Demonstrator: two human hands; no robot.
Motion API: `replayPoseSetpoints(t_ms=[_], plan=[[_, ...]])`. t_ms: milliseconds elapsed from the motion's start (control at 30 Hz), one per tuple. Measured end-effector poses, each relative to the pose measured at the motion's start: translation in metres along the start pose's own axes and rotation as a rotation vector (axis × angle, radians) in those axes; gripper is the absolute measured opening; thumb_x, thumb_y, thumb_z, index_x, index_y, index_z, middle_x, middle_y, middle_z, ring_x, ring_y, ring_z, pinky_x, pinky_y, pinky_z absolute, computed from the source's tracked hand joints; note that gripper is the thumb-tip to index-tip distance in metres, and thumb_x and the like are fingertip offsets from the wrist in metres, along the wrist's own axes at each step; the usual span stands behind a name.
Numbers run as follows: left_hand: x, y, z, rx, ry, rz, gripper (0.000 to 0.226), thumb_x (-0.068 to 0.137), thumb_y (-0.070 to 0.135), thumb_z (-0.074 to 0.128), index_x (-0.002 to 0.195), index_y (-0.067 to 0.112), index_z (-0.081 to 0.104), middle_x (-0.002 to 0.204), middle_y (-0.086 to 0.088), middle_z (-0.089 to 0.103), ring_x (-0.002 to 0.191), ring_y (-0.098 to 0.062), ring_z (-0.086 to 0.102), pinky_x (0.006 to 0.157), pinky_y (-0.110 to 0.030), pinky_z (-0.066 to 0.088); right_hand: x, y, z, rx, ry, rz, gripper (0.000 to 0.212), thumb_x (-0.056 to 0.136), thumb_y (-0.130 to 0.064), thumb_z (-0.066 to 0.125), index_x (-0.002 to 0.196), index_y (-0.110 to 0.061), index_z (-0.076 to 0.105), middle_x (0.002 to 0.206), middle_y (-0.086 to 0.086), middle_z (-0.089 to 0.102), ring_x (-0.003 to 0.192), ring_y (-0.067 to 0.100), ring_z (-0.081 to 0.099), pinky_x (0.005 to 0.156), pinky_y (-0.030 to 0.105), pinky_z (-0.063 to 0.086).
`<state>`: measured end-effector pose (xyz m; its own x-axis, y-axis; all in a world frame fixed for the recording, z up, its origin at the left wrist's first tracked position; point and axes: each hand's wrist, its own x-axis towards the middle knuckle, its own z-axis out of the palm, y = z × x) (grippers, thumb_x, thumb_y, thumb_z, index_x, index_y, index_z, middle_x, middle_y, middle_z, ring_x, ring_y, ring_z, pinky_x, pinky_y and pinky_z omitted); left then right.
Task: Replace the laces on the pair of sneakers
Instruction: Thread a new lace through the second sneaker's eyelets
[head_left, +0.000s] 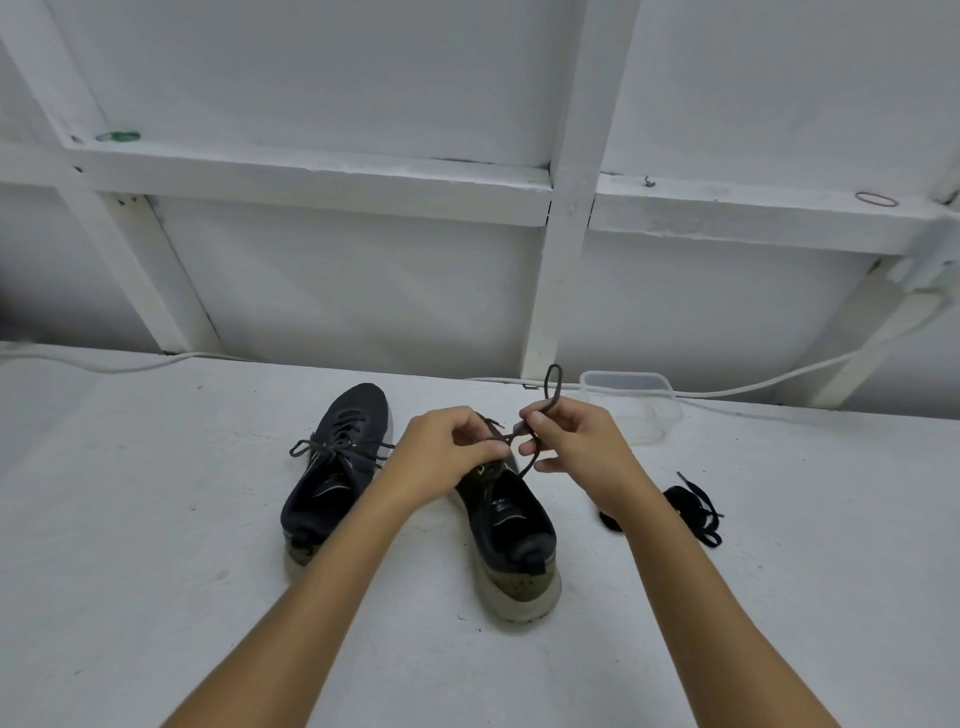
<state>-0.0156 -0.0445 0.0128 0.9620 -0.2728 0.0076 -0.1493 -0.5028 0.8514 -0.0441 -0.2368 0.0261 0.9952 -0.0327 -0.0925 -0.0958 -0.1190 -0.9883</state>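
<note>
- Head view: both sneakers stood on the desk; the left sneaker was already tied.
- Over the right sneaker, the left hand pinched one lace strand while the right hand held an upright loop.
- The bow would likely tie best with both strands kept taut.
- A loose black lace bundle lay just beside.

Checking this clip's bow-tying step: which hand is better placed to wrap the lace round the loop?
Probably the left hand: it pinches the lace low at the right sneaker, while the right hand already holds the upright loop.
</note>
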Motion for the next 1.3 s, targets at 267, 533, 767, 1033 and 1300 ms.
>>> replayPoseSetpoints(t_ms=[267,533,767,1033,1300], plan=[[0.006,0.007,-0.029,0.119,0.349,0.02,0.011,0.088,0.007,0.06,0.085,0.018,0.061,0.086,0.008,0.069,0.056,-0.006,0.068,0.05,-0.015,0.046,-0.002,0.012,0.01,0.029,-0.028,0.044,0.015,0.102,-0.017,0.06,0.096,-0.019,0.073,0.096,0.004,0.077,0.091,0.015,0.073,0.063,0.019,0.057],[0.009,-0.006,-0.038,0.246,0.475,0.11,0.017,0.088,0.004,0.067,0.084,0.019,0.073,0.094,0.012,0.064,0.068,-0.006,0.051,0.069,-0.015,0.039,-0.005,0.02,0.007,-0.018,0.009,0.09,0.013,0.1,-0.025,0.062,0.097,-0.03,0.075,0.084,-0.017,0.074,0.078,-0.003,0.069,0.065,0.019,0.052],[-0.005,-0.034,-0.042,0.587,0.168,-0.107,0.023,0.091,0.027,0.068,0.113,0.027,0.074,0.11,0.003,0.073,0.102,-0.019,0.067,0.087,-0.032,0.052,-0.018,0.053,-0.001,0.161,0.051,0.31,0.015,0.101,-0.023,0.061,0.107,-0.014,0.072,0.09,0.0,0.074,0.082,0.01,0.074,0.066,0.021,0.056],[-0.032,-0.019,0.004,0.225,0.017,-0.021,0.022,0.08,0.052,0.074,0.083,0.032,0.065,0.082,0.018,0.069,0.07,0.003,0.062,0.072,-0.021,0.05,-0.025,0.07,0.018,0.467,0.081,0.401,0.02,0.102,-0.024,0.06,0.115,-0.011,0.068,0.087,0.0,0.074,0.081,0.013,0.073,0.07,0.025,0.057],[-0.026,-0.028,-0.003,0.323,-0.017,0.124,0.025,0.1,0.03,0.057,0.123,0.031,0.064,0.121,0.016,0.062,0.072,0.003,0.057,0.084,-0.017,0.043,-0.031,0.061,0.009,-0.431,0.331,0.311,0.043,0.083,-0.054,0.076,0.087,-0.015,0.058,0.075,-0.001,0.068,0.063,0.012,0.064,0.053,0.024,0.043]])
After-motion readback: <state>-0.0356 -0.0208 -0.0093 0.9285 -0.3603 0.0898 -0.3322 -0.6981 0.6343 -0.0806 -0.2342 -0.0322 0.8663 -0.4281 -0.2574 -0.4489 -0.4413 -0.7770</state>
